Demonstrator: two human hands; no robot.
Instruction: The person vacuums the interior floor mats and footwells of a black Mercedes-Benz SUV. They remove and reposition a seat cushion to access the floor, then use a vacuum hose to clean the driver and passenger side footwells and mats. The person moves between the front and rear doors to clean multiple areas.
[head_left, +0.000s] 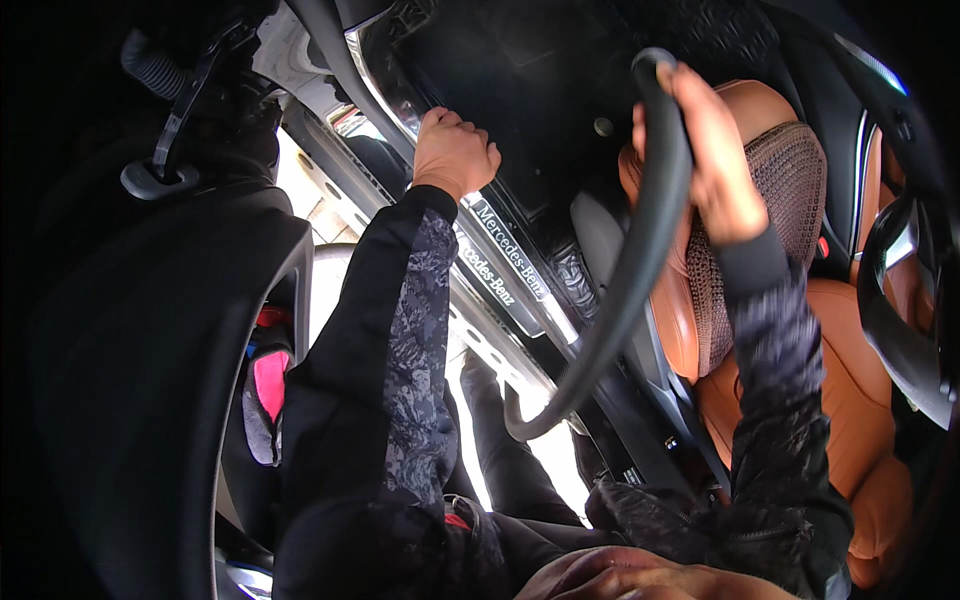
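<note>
My right hand (716, 150) is around the upper part of a thick, dark flexible hose (637, 247), with fingers showing on both sides of it; the hand is blurred. From there the hose bends down past the brown leather seat to a curve over the door sill. My left hand (457, 150) has its fingers curled and rests at the inner edge of the car's door sill, above the metal sill plates (510, 251). Whether anything is inside those fingers is hidden. Beyond it lies the dark footwell floor (555, 97), with a small round disc (602, 127) on it.
The open car door (150, 337) fills the left side, with a pink and grey cloth item (268, 390) in its pocket. A brown leather seat (840, 360) with a woven mesh cushion (787, 176) stands at the right. A door check strap (176, 112) shows at the upper left.
</note>
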